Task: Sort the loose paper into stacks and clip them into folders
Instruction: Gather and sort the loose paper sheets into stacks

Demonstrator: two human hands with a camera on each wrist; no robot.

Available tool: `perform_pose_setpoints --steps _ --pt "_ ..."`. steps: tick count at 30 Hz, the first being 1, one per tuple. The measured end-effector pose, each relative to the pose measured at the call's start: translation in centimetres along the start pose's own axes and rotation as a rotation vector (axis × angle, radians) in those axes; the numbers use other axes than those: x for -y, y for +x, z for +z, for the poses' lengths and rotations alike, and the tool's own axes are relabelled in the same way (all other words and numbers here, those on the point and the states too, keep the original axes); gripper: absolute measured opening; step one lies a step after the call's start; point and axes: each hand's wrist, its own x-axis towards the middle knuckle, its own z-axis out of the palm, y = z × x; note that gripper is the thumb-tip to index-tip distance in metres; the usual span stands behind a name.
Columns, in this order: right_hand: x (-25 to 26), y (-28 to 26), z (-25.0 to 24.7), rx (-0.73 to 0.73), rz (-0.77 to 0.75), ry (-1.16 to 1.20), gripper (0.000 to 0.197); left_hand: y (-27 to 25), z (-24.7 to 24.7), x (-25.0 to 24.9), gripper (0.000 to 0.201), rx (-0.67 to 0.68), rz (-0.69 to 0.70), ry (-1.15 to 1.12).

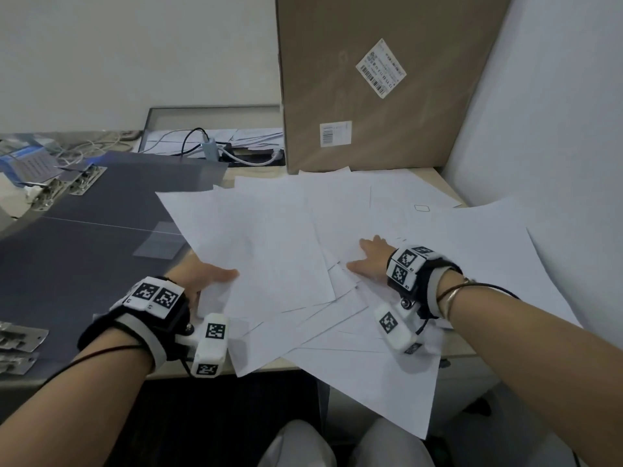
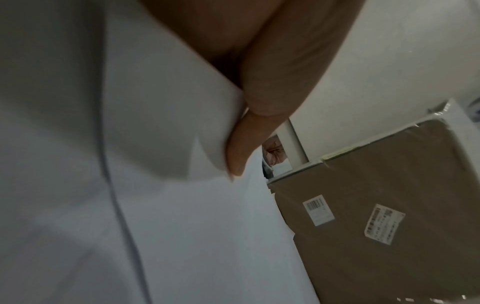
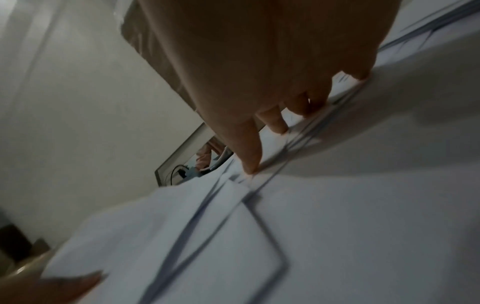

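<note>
Left hand pinches the left edge of the top sheet, thumb on top, fingers beneath. Right hand flat, fingers spread, pressing the loose paper fanned over the desk's right half. Dark folders lie left, metal clips beside them. Cardboard box stands far right.

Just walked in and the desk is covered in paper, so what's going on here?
A person is gathering loose white sheets spread across the desk. The left hand pinches the edge of a sheet, thumb on top; the right hand presses flat on the pile. Dark folders lie to the left with no paper in them, so nothing is clipped yet.
</note>
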Motion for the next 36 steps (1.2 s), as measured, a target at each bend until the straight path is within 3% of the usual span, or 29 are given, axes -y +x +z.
perform_pose_setpoints --steps 2,5,10,14,19,23,30,33,36 --pt "-0.1 -0.5 0.3 0.014 -0.036 -0.046 0.069 -0.7 -0.1 -0.7 0.044 -0.053 0.016 0.004" --pt "-0.9 -1.4 0.3 0.012 -0.123 -0.032 0.063 -0.8 -0.4 -1.1 0.043 -0.081 0.061 -0.086" --pt "-2.1 -2.5 0.7 0.049 -0.239 0.015 0.062 -1.2 -0.8 -1.7 0.041 0.055 0.043 -0.158" --pt "-2.5 -3.5 0.4 0.063 -0.244 0.073 0.058 -1.6 0.8 -2.0 0.037 0.044 0.041 -0.098" --pt "-1.5 -2.9 -0.4 -0.021 -0.070 0.185 0.065 -1.8 3.0 -2.7 0.020 0.042 0.096 0.018" --pt "-0.3 -2.1 -0.8 0.031 0.015 0.341 0.068 -2.3 3.5 -2.9 0.039 0.126 0.100 0.086" --pt "-1.0 -0.6 -1.7 -0.029 0.122 0.851 0.060 -2.3 3.9 -3.7 0.027 0.182 0.119 -0.011" --pt "-1.6 -0.8 -2.3 -0.021 0.222 0.905 0.041 -2.4 4.2 -3.8 0.023 0.201 0.097 -0.035" --pt "-2.0 -0.8 -2.9 0.006 0.277 0.783 0.041 -2.4 4.5 -3.2 0.023 0.192 0.086 -0.042"
